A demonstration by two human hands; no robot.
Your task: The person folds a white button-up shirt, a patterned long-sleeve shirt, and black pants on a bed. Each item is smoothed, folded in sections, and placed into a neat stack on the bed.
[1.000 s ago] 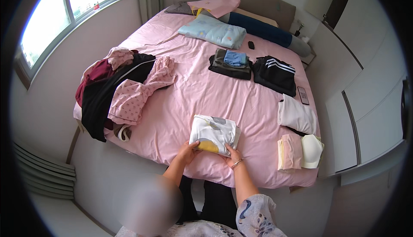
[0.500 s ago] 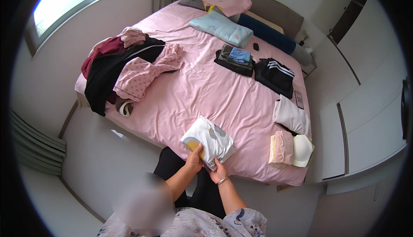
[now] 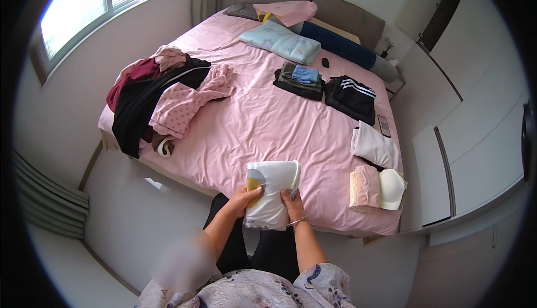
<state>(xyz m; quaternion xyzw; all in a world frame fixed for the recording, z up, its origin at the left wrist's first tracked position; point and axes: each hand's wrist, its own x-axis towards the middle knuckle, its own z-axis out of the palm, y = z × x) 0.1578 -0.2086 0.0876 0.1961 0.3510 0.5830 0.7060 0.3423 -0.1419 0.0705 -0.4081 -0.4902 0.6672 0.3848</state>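
Note:
Between both hands I hold a folded white cloth (image 3: 274, 187) with grey and yellow round shapes, raised at the near edge of the bed. My left hand (image 3: 244, 200) grips its left side, thumb on top over the yellow patch. On the right side, my right hand (image 3: 292, 206) is closed round the edge with its thumb on top; a bracelet circles that wrist. The fingers beneath the cloth are hidden. Pink bedding (image 3: 254, 123) spreads out beyond the cloth.
A loose heap of clothes (image 3: 154, 92) lies at the bed's left. Along the right are folded dark clothes (image 3: 351, 100), a phone (image 3: 384, 126), a white folded garment (image 3: 375, 147), a pink folded garment (image 3: 366, 187) and a white bra (image 3: 392, 189). A light-blue quilt (image 3: 282, 42) lies farther back.
The folded white cloth has been turned from a slant to nearly straight. My right hand has moved up along its right side, and my left hand has shifted slightly left.

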